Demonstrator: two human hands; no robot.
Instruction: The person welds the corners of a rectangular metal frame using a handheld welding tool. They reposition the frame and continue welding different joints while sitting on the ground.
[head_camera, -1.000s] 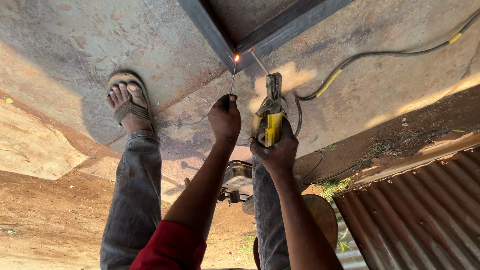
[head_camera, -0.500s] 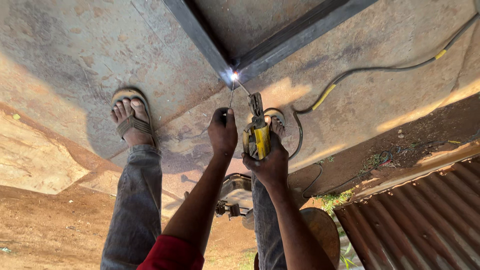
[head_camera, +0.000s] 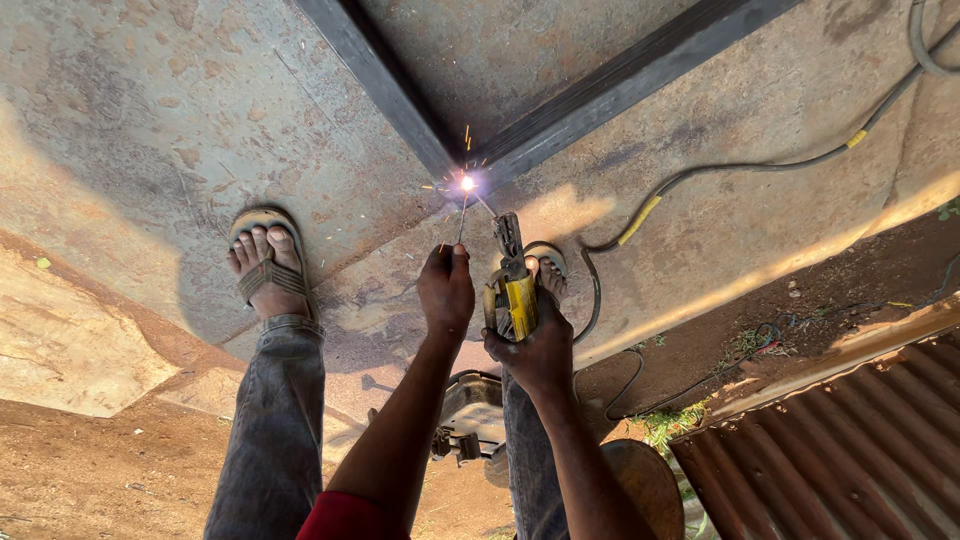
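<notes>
Your two hands have slid a little lower and more to the middle since a moment ago, and the spark now throws more little sparks around it. Your right hand (head_camera: 540, 345) is closed tight around the yellow welding holder (head_camera: 514, 290). A thin welding rod (head_camera: 482, 203) sticks out of the top of the holder and slants up to the bright spark (head_camera: 466, 183). Your left hand (head_camera: 446, 290) is just beside the holder, with its fingers curled in; a thin rod rises from it toward the spark, but you cannot tell for sure if the fingers pinch it. The spark sits right at the corner where two dark metal bars (head_camera: 620, 85) meet on the concrete floor (head_camera: 150, 120). Your left foot, in a sandal (head_camera: 266, 265), stands well apart from the spark. Your other foot (head_camera: 548, 270) peeks out just behind the holder. A dark cable (head_camera: 720, 170) with yellow tape bands curves across the floor to the holder. A grinder (head_camera: 470, 415) lies on the ground between your legs. Rusty wavy sheet metal (head_camera: 850, 440) lies at the lower right.
</notes>
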